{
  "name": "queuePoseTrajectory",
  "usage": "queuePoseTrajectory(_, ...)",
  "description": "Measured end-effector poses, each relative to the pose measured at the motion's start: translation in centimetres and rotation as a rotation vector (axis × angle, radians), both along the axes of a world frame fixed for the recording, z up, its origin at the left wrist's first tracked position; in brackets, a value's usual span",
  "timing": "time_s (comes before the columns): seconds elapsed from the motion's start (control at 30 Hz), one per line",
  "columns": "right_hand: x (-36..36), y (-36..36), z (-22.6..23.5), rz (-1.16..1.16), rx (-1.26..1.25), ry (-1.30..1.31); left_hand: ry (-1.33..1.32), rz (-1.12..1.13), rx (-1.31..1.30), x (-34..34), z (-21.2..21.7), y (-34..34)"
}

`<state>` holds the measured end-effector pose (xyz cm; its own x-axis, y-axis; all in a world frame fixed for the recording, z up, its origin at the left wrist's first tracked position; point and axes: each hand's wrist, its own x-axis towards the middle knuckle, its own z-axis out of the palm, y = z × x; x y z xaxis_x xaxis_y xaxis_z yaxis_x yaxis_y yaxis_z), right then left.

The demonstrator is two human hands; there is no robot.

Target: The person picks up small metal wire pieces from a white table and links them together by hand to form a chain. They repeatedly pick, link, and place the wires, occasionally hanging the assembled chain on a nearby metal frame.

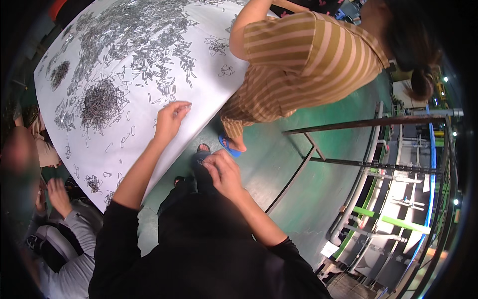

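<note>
The left hand (172,117) reaches onto the white sheet-covered surface (209,70), fingertips pinched together on a small thin grey metal wire clip (175,103) near the surface's edge; which way its long axis runs is too small to tell. The right hand (224,172) hovers off the surface above the green floor (298,164), fingers curled together, possibly on another clip. A dense grey pile of clips (99,102) lies well left of the left hand.

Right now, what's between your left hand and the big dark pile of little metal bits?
In the head view, between the left hand and the dark pile lies white table with a few scattered loose metal clips.
</note>
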<state>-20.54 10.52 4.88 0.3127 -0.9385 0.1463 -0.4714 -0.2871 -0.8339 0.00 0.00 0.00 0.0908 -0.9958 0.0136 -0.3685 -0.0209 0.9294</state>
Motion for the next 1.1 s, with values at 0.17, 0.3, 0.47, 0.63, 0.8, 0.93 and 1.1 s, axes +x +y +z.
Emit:
queuePoseTrajectory(0.17,2.0,0.2,-0.1,-0.007,-0.183,-0.031,0.447,0.002,0.230,-1.2,5.1,7.4)
queuePoseTrajectory(0.3,3.3,1.4,0.1,0.021,-0.216,-0.035,0.582,-0.006,0.229,-1.0,7.2,11.8)
queuePoseTrajectory(0.47,4.4,2.8,0.8,0.050,-0.219,-0.032,0.535,0.036,0.125,-0.5,8.1,14.9)
queuePoseTrajectory(0.63,5.3,3.6,0.4,0.089,-0.241,-0.072,0.541,0.093,0.078,0.3,7.6,16.8)
queuePoseTrajectory(0.8,6.0,4.4,0.3,0.115,-0.197,-0.071,0.660,0.124,0.041,0.8,7.2,18.2)
queuePoseTrajectory(0.93,6.6,5.2,0.5,0.100,-0.223,-0.031,0.479,0.222,-0.039,0.5,7.3,19.2)
queuePoseTrajectory(1.1,7.3,5.7,0.3,0.121,-0.272,-0.041,0.424,0.287,-0.021,0.6,7.2,20.3)
